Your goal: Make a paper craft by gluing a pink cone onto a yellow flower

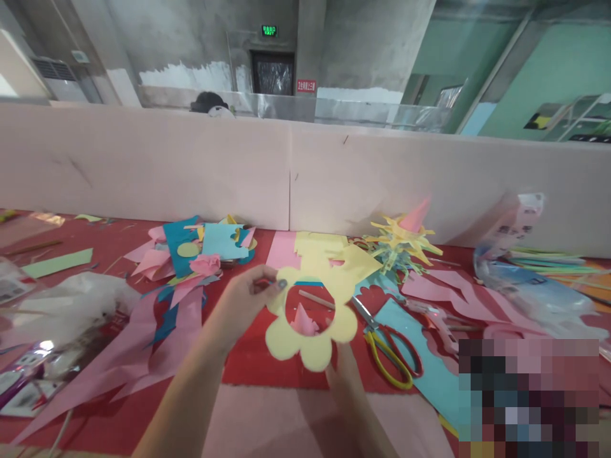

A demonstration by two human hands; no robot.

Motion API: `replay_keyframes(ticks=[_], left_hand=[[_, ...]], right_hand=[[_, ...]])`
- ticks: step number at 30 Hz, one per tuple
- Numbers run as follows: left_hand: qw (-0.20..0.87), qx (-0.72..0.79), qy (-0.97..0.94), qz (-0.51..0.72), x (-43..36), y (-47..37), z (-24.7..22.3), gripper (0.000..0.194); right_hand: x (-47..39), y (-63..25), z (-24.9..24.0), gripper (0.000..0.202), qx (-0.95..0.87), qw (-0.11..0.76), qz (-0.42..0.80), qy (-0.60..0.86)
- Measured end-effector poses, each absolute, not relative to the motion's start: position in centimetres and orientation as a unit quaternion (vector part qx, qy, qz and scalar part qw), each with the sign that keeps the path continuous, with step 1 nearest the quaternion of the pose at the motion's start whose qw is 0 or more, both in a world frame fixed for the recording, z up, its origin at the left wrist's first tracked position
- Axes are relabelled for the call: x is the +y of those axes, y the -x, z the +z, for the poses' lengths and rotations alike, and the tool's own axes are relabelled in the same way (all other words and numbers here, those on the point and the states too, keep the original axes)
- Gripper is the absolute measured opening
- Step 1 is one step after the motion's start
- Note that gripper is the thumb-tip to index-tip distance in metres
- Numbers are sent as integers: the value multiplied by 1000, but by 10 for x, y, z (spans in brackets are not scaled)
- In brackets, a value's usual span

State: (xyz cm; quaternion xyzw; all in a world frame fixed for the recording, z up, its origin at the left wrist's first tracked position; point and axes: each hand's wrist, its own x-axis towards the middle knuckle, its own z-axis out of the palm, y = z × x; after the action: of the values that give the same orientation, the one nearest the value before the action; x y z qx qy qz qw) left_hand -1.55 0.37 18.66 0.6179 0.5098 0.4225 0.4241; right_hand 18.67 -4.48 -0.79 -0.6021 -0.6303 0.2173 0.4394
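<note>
Okay, so the yellow flower (315,353) is up in front of the person, between the two hands, roughly over the middle of the red worktop (251,366). It's a ring with fat petals, about as wide as it is tall, so no real long axis to line up with. The broad face looks back at the person.

Left hand (238,305) comes in from the near left and has a petal on the upper left rim in a narrow pinch, thumb on the front. Right hand (346,375) comes up from the near side at the lower right, partly behind the petals. Its fingertips are hidden, so I can't tell how wide they are or whether they grip. Both are right at the ring, so neither one is clearly nearer; they just sit on opposite sides, left one farther up the view.

Through the hole you can see a pink cone (303,321) and a thin stick (316,299) beyond the ring.

Room-wise, the right looks tightest imo: scissors (371,324) lie just beside the petals, blades angled toward them, handles partly over a blue sheet (432,388). On the far side there's yellow paper (319,245), then the partition (143,165) along the far edge. Left side has pink scraps (181,331) beyond the forearm. The near edge seems easiest, just a pink sheet (267,413) lying flat.
</note>
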Motion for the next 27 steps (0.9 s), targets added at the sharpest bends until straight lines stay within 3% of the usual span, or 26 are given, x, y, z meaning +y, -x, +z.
replay_keyframes(ticks=[7,12,22,27], left_hand=[[443,561,-595,367,15,6,84,22],[415,573,-593,384,20,0,38,24],[282,597,-663,354,13,-4,26,31],[247,577,-725,283,2,7,22,48]], right_hand=[[-60,-202,-2,46,-571,448,239,645],[-63,-201,6,43,-576,424,242,656],[-63,-200,2,39,-628,409,178,638],[-63,-196,-3,44,-693,352,92,622]])
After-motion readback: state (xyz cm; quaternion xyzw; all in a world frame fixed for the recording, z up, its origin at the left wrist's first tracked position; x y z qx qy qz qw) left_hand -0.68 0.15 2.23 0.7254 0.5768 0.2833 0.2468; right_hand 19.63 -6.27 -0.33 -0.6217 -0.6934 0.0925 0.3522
